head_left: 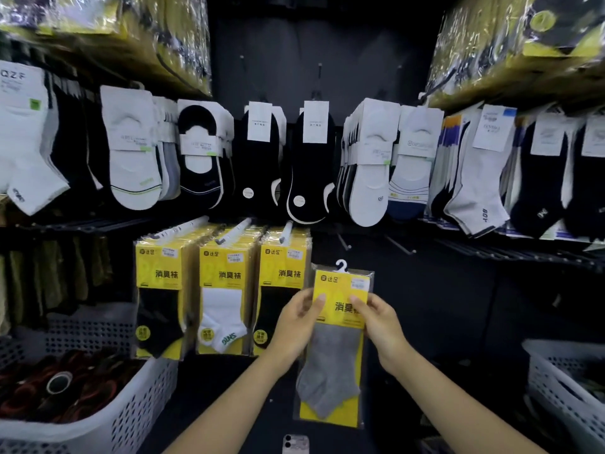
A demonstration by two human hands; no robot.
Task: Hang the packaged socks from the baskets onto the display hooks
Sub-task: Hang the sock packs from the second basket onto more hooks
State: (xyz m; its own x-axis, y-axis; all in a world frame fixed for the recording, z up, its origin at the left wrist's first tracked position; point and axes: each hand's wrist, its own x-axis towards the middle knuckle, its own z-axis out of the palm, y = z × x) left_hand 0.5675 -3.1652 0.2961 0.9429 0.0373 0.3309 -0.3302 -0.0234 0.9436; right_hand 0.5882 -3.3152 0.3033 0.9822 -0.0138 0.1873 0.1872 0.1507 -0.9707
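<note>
Grey sock pack [337, 339] held up w/ both hands.
L hand [296, 326] & R hand [379, 322] pinch its yellow card; empty hook [343, 240] above.

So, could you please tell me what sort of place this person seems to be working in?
Probably a shop's sock display: carded white and black socks hang on a dark hook wall, yellow-packaged socks fill lower hooks, and white perforated plastic baskets of stock stand below.
</note>
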